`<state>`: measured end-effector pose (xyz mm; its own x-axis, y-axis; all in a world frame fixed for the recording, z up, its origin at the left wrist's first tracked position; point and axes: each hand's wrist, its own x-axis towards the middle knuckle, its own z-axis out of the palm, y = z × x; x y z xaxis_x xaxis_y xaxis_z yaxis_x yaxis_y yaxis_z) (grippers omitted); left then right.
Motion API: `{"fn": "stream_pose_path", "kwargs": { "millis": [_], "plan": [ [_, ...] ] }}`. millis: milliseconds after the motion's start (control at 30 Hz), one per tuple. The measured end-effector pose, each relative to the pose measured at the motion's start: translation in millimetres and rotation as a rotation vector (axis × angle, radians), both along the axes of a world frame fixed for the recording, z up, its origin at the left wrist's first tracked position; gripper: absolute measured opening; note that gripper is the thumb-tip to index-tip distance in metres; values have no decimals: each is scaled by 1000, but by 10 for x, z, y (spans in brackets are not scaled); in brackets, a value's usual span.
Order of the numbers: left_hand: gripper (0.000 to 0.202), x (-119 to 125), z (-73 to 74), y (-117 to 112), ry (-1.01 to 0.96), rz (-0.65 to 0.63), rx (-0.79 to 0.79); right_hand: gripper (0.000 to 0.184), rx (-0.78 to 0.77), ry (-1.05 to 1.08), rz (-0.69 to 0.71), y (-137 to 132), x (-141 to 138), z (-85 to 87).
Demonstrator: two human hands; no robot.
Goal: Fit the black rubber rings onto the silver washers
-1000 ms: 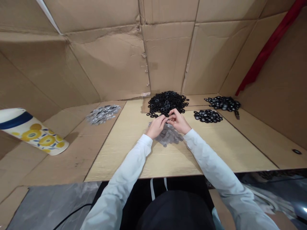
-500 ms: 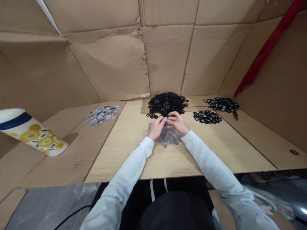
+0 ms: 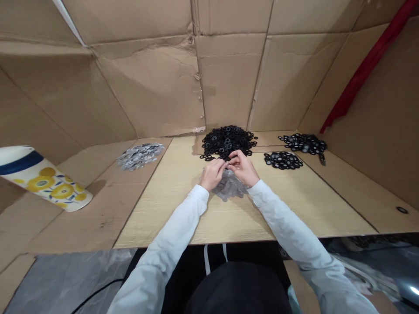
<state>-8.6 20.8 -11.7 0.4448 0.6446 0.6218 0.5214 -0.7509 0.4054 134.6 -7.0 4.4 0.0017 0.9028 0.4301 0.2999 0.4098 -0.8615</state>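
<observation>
My left hand (image 3: 212, 173) and my right hand (image 3: 244, 169) meet fingertip to fingertip over the middle of the table. Both are closed in a pinch around a small black ring, mostly hidden by the fingers. Below them lies a heap of thin grey translucent discs (image 3: 227, 186), partly covered by my hands. Just beyond my fingers rises a large pile of black rings (image 3: 227, 140). To the right sits a flat cluster of black rings with pale centres (image 3: 283, 160).
Another group of pale-centred black rings (image 3: 304, 143) lies at the back right. Silvery grey discs (image 3: 140, 155) are heaped at the left. A flower-patterned cylinder (image 3: 55, 183) leans in from the left. One black ring (image 3: 402, 210) lies far right. Cardboard walls (image 3: 157, 87) enclose the table.
My left hand has turned slightly, its knuckles now more on top, and its fingers cover more of the small piece. My right hand has shifted only a little.
</observation>
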Motion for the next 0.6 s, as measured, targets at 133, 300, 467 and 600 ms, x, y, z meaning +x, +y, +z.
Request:
{"fn": "stream_pose_path", "kwargs": {
  "millis": [133, 300, 467, 600],
  "plan": [
    [31, -3, 18, 3, -19, -45, -121, 30, -1, 62, 67, 30, 16, -8],
    [33, 79, 34, -62, -252, -1, -336, 42, -126, 419, 122, 81, 6, -16],
    [42, 122, -18, -83, -347, -26, -461, 43, -178, 520, 125, 78, -14, -26],
    [44, 99, -22, -52, -333, -37, -447, 40, -146, 394, 121, 79, -29, -39]
  ]
}}
